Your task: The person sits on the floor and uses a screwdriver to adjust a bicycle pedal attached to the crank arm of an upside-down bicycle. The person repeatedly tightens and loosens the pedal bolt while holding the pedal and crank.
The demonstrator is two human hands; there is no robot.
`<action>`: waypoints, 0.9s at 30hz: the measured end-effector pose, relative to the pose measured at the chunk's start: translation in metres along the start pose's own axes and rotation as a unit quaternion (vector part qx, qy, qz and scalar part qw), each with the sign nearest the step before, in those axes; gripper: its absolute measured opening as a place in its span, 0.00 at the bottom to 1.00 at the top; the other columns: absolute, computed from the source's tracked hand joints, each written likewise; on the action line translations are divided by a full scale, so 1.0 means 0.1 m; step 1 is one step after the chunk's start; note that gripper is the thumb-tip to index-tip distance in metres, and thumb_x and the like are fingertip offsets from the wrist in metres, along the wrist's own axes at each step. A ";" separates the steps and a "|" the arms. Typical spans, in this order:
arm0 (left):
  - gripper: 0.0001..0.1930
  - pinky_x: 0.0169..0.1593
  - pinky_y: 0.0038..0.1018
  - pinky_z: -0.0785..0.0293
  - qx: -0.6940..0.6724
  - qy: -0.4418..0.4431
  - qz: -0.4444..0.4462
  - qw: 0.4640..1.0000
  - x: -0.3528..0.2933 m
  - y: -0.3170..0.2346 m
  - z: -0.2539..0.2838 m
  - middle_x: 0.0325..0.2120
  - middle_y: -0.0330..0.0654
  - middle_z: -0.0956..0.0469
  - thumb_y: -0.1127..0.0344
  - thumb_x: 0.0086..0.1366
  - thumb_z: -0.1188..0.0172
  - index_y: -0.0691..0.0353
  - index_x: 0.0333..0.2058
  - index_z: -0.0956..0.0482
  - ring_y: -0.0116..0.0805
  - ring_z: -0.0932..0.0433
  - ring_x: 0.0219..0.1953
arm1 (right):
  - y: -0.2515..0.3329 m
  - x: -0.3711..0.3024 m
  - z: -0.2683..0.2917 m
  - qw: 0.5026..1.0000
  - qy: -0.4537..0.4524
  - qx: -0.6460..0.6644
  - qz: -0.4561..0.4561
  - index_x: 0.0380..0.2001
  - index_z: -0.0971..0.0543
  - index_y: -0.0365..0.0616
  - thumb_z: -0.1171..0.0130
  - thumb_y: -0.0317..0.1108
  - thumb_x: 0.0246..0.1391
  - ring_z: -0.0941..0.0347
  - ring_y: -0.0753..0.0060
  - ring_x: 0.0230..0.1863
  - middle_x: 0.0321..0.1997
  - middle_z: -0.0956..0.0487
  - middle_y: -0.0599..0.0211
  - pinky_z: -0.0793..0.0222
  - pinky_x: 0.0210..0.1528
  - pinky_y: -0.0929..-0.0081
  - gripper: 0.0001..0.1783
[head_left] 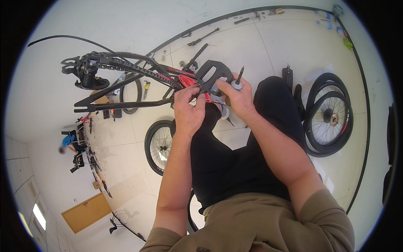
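Note:
In front of me is a black bicycle frame (126, 105) with red accents, its chain (121, 65) running from the rear derailleur (90, 71) to the crank area. A black pedal (215, 75) stands out by my hands, beside a red part (187, 80). My left hand (189, 110) is closed at the pedal's inner end, its thumb and fingers bent together; what they pinch is hidden. My right hand (240, 95) is closed around a small tool (237, 84) with a dark pointed tip and a pale round collar, and its thumb lies close to the pedal.
Two stacked wheels (329, 115) lie on the floor at my right; another wheel (159, 147) is at my left. Along the far wall lie a pump-like tool (203, 37), a hammer (247, 19) and pliers (276, 11). A person (69, 143) is far off at left.

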State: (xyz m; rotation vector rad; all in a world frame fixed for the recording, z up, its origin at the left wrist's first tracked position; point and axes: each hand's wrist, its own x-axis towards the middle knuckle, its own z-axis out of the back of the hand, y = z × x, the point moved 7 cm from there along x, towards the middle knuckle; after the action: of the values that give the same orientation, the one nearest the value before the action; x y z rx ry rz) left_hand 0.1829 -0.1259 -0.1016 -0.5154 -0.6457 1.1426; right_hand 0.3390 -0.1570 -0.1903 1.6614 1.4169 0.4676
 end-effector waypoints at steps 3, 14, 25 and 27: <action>0.09 0.49 0.33 0.24 0.001 -0.003 0.008 1.000 0.01 -0.04 0.01 0.39 0.47 0.18 0.76 0.55 0.35 0.66 0.37 0.18 0.42 0.24 0.45 | 0.00 0.00 0.00 1.000 -0.001 0.005 0.002 0.41 0.19 0.38 0.30 0.38 0.52 0.32 0.87 0.19 0.25 0.22 0.76 0.37 0.22 0.83 0.18; 0.10 0.49 0.35 0.26 0.020 -0.028 -0.011 0.999 -0.03 -0.01 -0.01 0.37 0.46 0.18 0.75 0.54 0.33 0.66 0.36 0.19 0.42 0.25 0.45 | -0.02 0.01 0.00 1.000 0.005 0.025 -0.014 0.42 0.19 0.38 0.29 0.37 0.52 0.32 0.86 0.19 0.24 0.22 0.76 0.37 0.22 0.82 0.17; 0.13 0.46 0.30 0.23 0.022 0.007 -0.040 0.999 0.06 -0.05 0.01 0.40 0.47 0.18 0.76 0.54 0.33 0.66 0.40 0.18 0.40 0.24 0.45 | -0.02 0.02 0.01 0.999 -0.001 0.032 -0.019 0.43 0.19 0.38 0.30 0.36 0.51 0.31 0.85 0.19 0.25 0.22 0.75 0.36 0.22 0.81 0.18; 0.15 0.47 0.31 0.23 -0.004 -0.009 -0.001 1.000 0.04 0.00 -0.02 0.40 0.46 0.19 0.75 0.54 0.33 0.65 0.42 0.18 0.39 0.24 0.44 | -0.03 0.02 0.01 0.999 0.003 0.032 -0.020 0.44 0.19 0.38 0.30 0.35 0.51 0.31 0.85 0.19 0.26 0.22 0.75 0.36 0.23 0.81 0.19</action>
State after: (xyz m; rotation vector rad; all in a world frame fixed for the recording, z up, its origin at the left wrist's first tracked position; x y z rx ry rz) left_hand 0.1853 -0.1219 -0.1019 -0.5111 -0.6671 1.1436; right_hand 0.3386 -0.1554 -0.1944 1.6799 1.4798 0.4094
